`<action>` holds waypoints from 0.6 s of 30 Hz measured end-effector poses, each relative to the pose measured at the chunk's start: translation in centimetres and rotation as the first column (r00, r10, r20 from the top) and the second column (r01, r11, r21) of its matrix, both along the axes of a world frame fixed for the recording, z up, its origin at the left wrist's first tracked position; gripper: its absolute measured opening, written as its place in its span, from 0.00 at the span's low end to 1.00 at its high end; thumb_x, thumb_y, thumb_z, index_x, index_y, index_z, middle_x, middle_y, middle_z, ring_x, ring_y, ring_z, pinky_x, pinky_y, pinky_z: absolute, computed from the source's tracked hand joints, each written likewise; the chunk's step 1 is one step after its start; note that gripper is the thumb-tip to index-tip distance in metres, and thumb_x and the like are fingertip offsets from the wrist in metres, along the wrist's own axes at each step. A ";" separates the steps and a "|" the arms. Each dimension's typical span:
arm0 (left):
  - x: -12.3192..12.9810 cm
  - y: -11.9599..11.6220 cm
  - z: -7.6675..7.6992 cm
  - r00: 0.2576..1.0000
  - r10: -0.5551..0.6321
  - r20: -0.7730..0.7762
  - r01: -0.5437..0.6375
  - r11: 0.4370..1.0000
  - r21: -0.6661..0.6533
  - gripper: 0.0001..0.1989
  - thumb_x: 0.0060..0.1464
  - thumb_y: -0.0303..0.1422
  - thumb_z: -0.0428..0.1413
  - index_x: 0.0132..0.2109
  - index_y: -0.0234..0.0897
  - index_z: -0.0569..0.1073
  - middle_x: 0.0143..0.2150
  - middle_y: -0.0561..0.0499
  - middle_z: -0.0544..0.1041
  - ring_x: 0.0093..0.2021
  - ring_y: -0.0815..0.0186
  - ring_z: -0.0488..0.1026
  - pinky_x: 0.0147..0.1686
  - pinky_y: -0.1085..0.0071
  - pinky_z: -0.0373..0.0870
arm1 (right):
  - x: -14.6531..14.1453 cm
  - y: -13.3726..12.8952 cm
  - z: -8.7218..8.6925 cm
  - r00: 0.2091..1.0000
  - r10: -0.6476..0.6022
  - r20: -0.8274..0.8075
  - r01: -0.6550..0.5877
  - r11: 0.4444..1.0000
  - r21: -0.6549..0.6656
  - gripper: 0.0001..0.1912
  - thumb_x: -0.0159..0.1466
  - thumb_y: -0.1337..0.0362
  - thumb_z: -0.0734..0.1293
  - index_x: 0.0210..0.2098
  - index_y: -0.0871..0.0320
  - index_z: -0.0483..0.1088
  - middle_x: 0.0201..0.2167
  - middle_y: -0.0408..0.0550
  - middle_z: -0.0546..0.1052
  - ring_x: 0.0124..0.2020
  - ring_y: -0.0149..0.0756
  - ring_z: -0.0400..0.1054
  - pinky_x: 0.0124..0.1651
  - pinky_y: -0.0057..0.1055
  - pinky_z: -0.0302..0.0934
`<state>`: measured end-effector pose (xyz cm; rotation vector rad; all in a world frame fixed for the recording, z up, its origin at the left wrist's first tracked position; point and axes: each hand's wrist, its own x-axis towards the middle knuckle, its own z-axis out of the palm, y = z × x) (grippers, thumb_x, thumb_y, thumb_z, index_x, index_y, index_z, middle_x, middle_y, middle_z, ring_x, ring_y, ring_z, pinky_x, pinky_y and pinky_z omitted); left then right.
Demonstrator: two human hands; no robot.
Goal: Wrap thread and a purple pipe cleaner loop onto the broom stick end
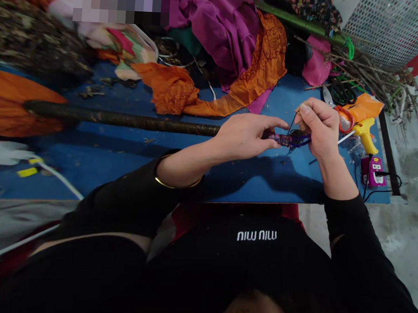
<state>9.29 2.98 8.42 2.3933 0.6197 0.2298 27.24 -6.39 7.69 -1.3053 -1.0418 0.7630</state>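
We see a dim, cool light, seemingly from overhead, casting soft shadows on the table below the left hand and right hand. Our black top sinks into darkness, the dry leaves look smeared, and coarse mosaic squares cover a patch up top.

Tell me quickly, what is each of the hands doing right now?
Left hand: closed around the long dark slender pole near its purple-patterned end.
Right hand: closed, pinching a thin dark strand.
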 end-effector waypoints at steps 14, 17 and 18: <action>0.8 -0.9 -1.5 0.996 0.054 -0.077 -0.027 0.947 0.320 0.18 0.66 0.38 0.51 0.56 0.41 0.80 0.50 0.43 0.86 0.50 0.50 0.82 0.42 0.61 0.70 | -0.5 -0.6 0.9 0.989 0.003 0.145 -0.019 0.994 0.106 0.29 0.70 0.37 0.65 0.25 0.54 0.64 0.19 0.39 0.61 0.21 0.27 0.60 0.23 0.26 0.55; 0.9 -1.2 -1.6 0.995 0.044 -0.087 -0.009 0.932 0.361 0.18 0.67 0.36 0.49 0.54 0.39 0.80 0.49 0.40 0.84 0.49 0.48 0.81 0.41 0.59 0.70 | -1.3 -1.3 0.7 0.956 -0.033 0.290 -0.006 0.991 0.130 0.28 0.73 0.38 0.62 0.27 0.54 0.66 0.24 0.42 0.66 0.26 0.29 0.64 0.29 0.29 0.64; 1.0 -1.2 -1.6 0.995 0.042 -0.085 -0.008 0.930 0.368 0.18 0.67 0.36 0.48 0.53 0.38 0.80 0.47 0.40 0.84 0.48 0.48 0.81 0.40 0.59 0.70 | -1.7 -1.7 0.7 0.938 -0.034 0.345 -0.012 0.991 0.132 0.28 0.74 0.39 0.61 0.28 0.53 0.67 0.25 0.43 0.67 0.28 0.30 0.65 0.32 0.31 0.67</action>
